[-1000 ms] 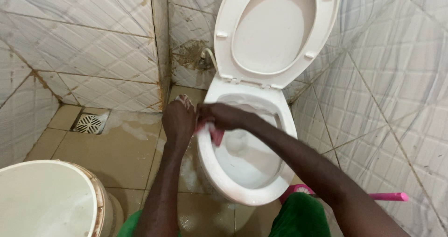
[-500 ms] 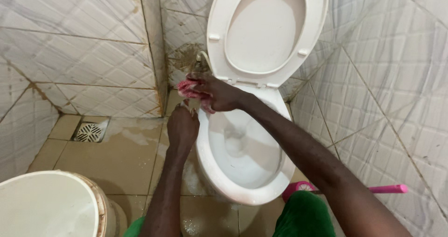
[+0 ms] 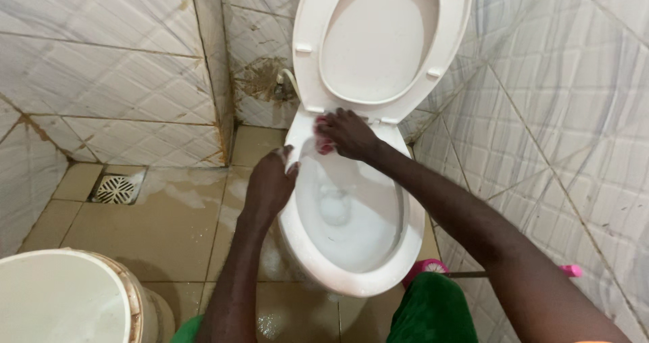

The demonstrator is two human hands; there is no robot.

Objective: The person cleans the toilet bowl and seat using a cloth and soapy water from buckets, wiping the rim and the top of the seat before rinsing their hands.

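Note:
A white toilet bowl (image 3: pixel 307 245) stands in a tiled corner with its seat and lid (image 3: pixel 378 39) raised against the wall. My right hand (image 3: pixel 348 135) presses a pink cloth (image 3: pixel 322 140) onto the back of the bowl's rim, just below the seat hinges. On the left side of the rim rests my left hand (image 3: pixel 270 184), its fingers curled over the edge and holding nothing else. Soapy water lies in the bottom of the bowl.
A white bucket (image 3: pixel 64 299) stands at the lower left. A round floor drain (image 3: pixel 115 189) sits in the wet, foamy tan tiles. A pink toilet brush (image 3: pixel 429 270) lies on the floor at the right of the bowl. Tiled walls close in on both sides.
My right hand has carried the pink cloth from the left rim, up past the bowl's back left corner, onto the rear rim by the hinges. My left hand stays on the left rim.

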